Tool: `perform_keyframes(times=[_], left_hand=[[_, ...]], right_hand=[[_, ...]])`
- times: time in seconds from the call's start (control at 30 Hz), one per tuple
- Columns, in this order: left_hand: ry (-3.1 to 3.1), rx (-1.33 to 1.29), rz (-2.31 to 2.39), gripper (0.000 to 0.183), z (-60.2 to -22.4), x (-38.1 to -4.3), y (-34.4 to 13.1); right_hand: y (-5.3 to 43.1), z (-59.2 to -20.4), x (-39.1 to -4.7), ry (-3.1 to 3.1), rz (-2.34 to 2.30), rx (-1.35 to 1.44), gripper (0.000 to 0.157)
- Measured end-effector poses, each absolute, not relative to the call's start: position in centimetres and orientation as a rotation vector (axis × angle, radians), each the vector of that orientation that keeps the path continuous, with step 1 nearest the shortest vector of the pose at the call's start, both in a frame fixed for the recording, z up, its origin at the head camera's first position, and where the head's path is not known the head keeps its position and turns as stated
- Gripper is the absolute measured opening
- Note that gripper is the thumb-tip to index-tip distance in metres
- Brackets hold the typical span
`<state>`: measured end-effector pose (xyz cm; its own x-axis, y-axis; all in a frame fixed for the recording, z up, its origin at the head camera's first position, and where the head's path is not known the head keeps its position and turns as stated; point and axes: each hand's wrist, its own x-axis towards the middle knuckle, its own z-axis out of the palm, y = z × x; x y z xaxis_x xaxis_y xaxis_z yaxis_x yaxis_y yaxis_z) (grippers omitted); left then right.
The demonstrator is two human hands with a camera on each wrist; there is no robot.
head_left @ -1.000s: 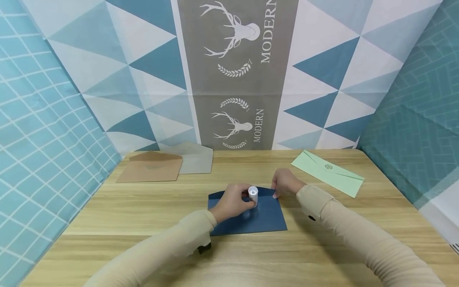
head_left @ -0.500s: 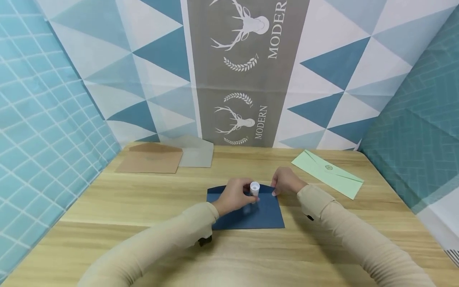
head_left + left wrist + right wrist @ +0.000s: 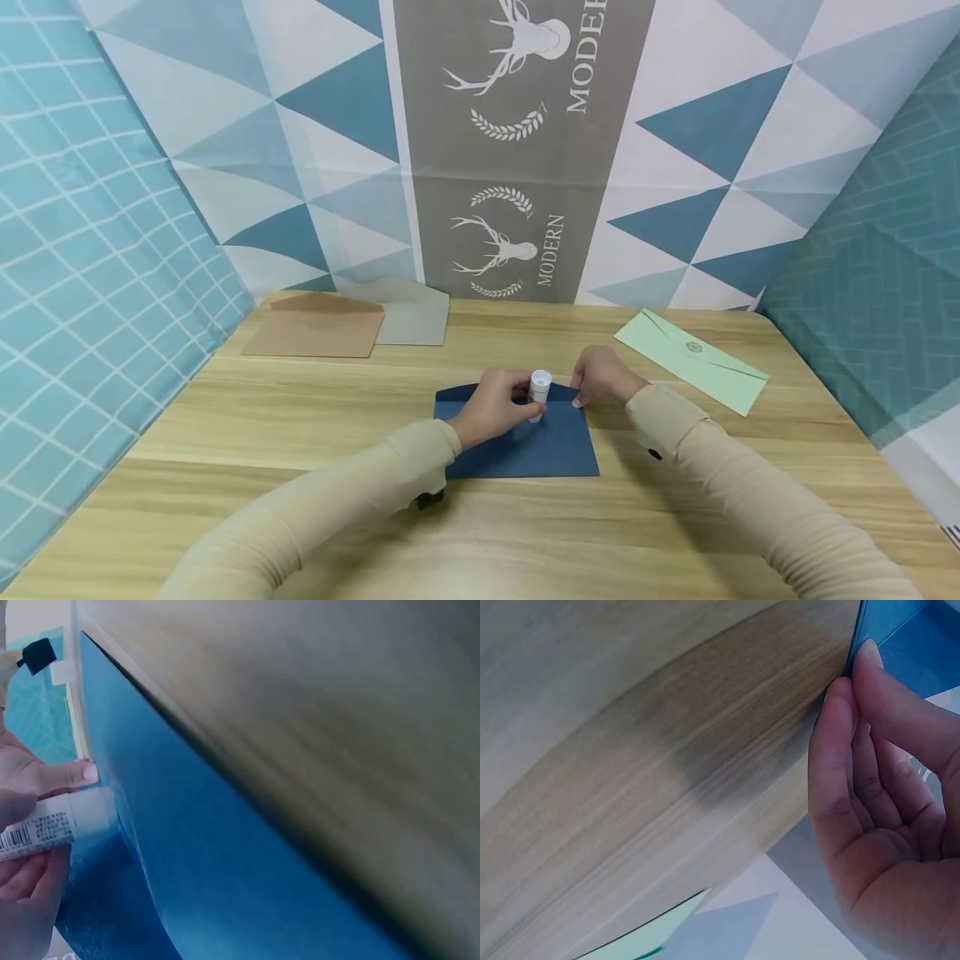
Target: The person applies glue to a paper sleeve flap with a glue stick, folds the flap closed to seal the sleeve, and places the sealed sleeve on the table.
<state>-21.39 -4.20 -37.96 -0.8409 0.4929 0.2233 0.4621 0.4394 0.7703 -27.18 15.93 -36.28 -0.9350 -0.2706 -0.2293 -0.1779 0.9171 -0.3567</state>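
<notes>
A dark blue envelope (image 3: 517, 454) lies on the table with its flap unfolded toward the back. My left hand (image 3: 491, 407) grips a white glue stick (image 3: 539, 387), held nearly upright over the envelope. In the left wrist view, the glue stick (image 3: 46, 825) shows a barcode label, and its whitish end meets the blue paper (image 3: 172, 817) near the flap fold. At the envelope's upper right corner, my right hand (image 3: 600, 375) pinches the paper. The right wrist view has thumb and forefinger of that hand (image 3: 885, 795) closed on the blue edge (image 3: 862, 637).
A brown envelope (image 3: 318, 329) overlaps a grey envelope (image 3: 414, 312) at the back left of the wooden table (image 3: 300, 417). At the back right lies a light green envelope (image 3: 690, 358) with a round seal. Patterned cloth (image 3: 502, 150) hangs behind the table.
My left hand has shifted the glue stick slightly right along the blue envelope, toward the right hand. The right hand keeps its pinch on the corner. The head view has tilted a little.
</notes>
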Motion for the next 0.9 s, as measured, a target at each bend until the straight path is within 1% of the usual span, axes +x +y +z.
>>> perform_keyframes(times=[0.2, 0.43, 0.9], left_hand=[[2.612, 0.897, 1.34, 0.025, -37.9, -21.8, -4.7], [2.624, 0.925, 1.281, 0.026, -37.8, -21.8, -5.0], [2.669, 0.875, 1.245, 0.025, -37.5, -21.2, -6.3]], right_hand=[[15.8, -36.2, -27.2, 2.813, -0.454, -0.341, 0.012], [15.9, -36.1, -27.3, 2.789, -0.449, -0.335, 0.012], [16.0, -36.0, -27.3, 2.791, -0.421, -0.339, 0.012]])
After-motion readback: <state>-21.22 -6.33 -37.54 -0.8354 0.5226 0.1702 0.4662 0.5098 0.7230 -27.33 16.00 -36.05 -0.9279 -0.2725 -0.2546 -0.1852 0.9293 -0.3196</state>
